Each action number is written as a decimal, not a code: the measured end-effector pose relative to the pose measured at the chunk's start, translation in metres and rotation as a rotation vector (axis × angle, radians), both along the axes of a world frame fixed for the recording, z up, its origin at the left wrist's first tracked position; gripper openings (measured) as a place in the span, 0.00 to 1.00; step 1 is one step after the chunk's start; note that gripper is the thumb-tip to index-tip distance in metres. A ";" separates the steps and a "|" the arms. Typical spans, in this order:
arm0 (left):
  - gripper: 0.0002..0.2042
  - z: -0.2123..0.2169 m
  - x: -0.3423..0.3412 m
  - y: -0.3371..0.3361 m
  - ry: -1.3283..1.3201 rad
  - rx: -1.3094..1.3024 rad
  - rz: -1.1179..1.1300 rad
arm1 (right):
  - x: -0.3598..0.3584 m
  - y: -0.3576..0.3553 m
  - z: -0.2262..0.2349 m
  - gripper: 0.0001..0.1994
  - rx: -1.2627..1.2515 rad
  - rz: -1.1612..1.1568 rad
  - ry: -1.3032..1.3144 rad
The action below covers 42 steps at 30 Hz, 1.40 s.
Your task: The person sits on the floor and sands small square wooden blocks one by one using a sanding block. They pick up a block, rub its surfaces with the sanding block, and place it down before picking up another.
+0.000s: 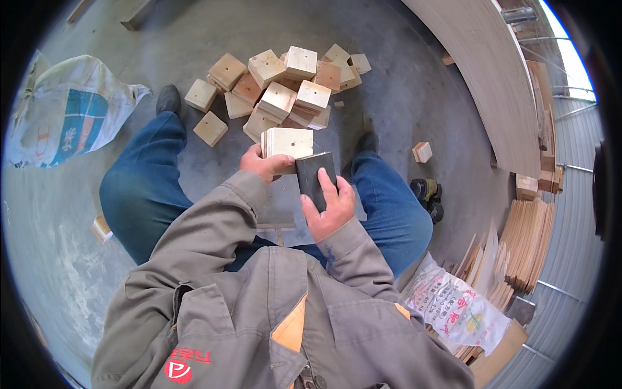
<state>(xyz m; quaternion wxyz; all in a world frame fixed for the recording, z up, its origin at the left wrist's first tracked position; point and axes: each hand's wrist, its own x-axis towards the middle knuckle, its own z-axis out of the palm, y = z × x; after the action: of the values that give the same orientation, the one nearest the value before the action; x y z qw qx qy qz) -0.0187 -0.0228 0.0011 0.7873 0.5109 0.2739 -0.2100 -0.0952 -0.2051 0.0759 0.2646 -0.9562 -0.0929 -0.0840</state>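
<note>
One layered wooden block (288,142) sat just above centre on my remote view, gripped by the left hand (261,165); overlapping its lower-right corner, the right hand (332,207) clasped a dark rectangular block (312,181). Pale wooden blocks (277,100) lay heaped upper centre.

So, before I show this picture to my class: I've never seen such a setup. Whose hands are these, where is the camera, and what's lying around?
There is no machine at work: these are one person's bare hands. The camera is worn on that person's head and looks down; its fisheye lens bends straight edges near the rim. The left hand holds a pale wooden block, and the right hand grips a dark rectangular piece at the block's near right corner. On the grey floor beyond lies a heap of similar blocks, with a white sack to its left.
</note>
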 end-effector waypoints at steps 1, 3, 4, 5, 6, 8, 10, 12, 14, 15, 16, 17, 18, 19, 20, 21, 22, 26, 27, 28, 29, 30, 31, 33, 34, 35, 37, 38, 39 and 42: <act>0.35 0.000 0.000 0.000 -0.008 0.026 -0.001 | 0.003 -0.001 -0.002 0.33 -0.005 -0.011 -0.018; 0.35 0.002 -0.002 -0.003 -0.011 -0.022 -0.042 | 0.019 -0.002 -0.003 0.34 -0.033 -0.052 -0.052; 0.35 0.004 -0.004 -0.004 -0.035 -0.013 -0.063 | 0.036 -0.003 -0.006 0.33 -0.037 -0.071 -0.059; 0.36 0.006 -0.004 -0.005 -0.059 -0.003 -0.077 | 0.056 -0.004 -0.006 0.33 -0.034 -0.091 -0.053; 0.36 0.009 -0.003 -0.008 -0.054 -0.004 -0.087 | 0.078 -0.006 -0.004 0.33 -0.057 -0.115 -0.035; 0.36 0.014 -0.002 -0.012 -0.041 -0.008 -0.101 | 0.099 -0.010 0.000 0.33 -0.081 -0.151 -0.016; 0.36 0.015 -0.002 -0.010 -0.074 0.023 -0.078 | 0.109 -0.011 -0.002 0.33 -0.061 -0.158 -0.012; 0.36 0.010 -0.002 -0.006 -0.148 0.075 -0.034 | 0.088 -0.010 -0.009 0.33 -0.035 -0.094 -0.037; 0.35 -0.004 0.003 -0.001 -0.106 0.034 0.003 | 0.050 -0.006 -0.011 0.33 -0.031 -0.046 -0.060; 0.35 -0.009 0.005 0.001 -0.084 0.017 0.019 | 0.030 -0.002 -0.013 0.33 -0.030 -0.025 -0.070; 0.34 -0.004 0.004 0.001 -0.064 0.010 0.017 | 0.017 0.002 -0.007 0.34 -0.026 -0.018 -0.044; 0.34 0.003 0.002 0.001 -0.045 0.004 0.014 | 0.010 0.003 -0.004 0.34 -0.043 -0.029 -0.027; 0.34 0.008 0.001 0.001 -0.026 -0.001 0.011 | 0.015 0.002 -0.005 0.34 -0.027 -0.018 -0.055; 0.34 0.007 0.000 -0.001 -0.043 -0.010 -0.019 | 0.024 0.000 -0.005 0.33 -0.020 -0.018 -0.086; 0.34 0.005 0.000 0.000 -0.063 -0.013 -0.044 | 0.038 0.000 -0.005 0.33 -0.033 -0.048 -0.089; 0.34 0.004 0.000 0.000 -0.083 -0.017 -0.067 | 0.055 0.000 -0.006 0.33 -0.045 -0.077 -0.091; 0.34 0.009 -0.001 -0.004 -0.079 -0.010 -0.078 | 0.072 -0.001 -0.003 0.32 -0.024 -0.116 -0.054; 0.35 0.012 -0.003 -0.010 -0.137 0.027 -0.095 | 0.111 -0.017 -0.006 0.33 0.018 -0.208 0.014; 0.35 0.004 -0.003 -0.009 -0.168 0.042 -0.092 | 0.104 -0.017 -0.005 0.33 0.005 -0.190 -0.006; 0.35 0.002 -0.001 -0.007 -0.139 0.044 -0.079 | 0.091 -0.015 -0.008 0.33 0.001 -0.163 -0.025; 0.35 0.004 0.000 -0.007 -0.106 0.035 -0.073 | 0.075 -0.015 -0.008 0.32 -0.012 -0.145 -0.041; 0.35 0.006 -0.002 -0.004 -0.071 0.031 -0.072 | 0.056 -0.015 -0.014 0.32 -0.037 -0.085 -0.085; 0.35 0.006 -0.001 -0.001 -0.050 0.015 -0.047 | 0.036 -0.009 -0.017 0.32 -0.081 -0.072 -0.083; 0.35 0.006 0.005 0.005 -0.014 -0.018 0.001 | 0.010 0.003 -0.001 0.32 -0.019 0.003 -0.064; 0.33 0.007 0.003 0.004 -0.022 -0.026 -0.009 | 0.011 0.002 -0.002 0.33 -0.010 -0.004 -0.073; 0.33 0.008 0.001 0.002 -0.032 -0.017 -0.046 | 0.017 0.000 -0.005 0.34 0.000 -0.011 -0.082; 0.34 0.010 -0.002 0.000 -0.056 0.004 -0.120 | 0.040 -0.002 -0.009 0.33 0.007 -0.057 -0.105; 0.34 0.014 -0.001 -0.004 -0.036 -0.024 -0.139 | 0.058 -0.007 -0.006 0.34 -0.020 -0.087 -0.096; 0.34 0.019 -0.002 -0.004 -0.016 -0.036 -0.148 | 0.079 -0.010 -0.008 0.34 -0.031 -0.109 -0.088; 0.34 0.027 -0.001 -0.005 -0.020 -0.200 -0.140 | 0.132 -0.034 0.006 0.34 0.242 -0.190 0.115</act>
<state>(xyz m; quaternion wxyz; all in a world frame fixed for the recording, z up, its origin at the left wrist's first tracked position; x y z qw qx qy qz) -0.0200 -0.0280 0.0279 0.8205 0.4497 0.2072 -0.2858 0.0371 -0.2393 0.0823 0.3734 -0.9251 0.0240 -0.0646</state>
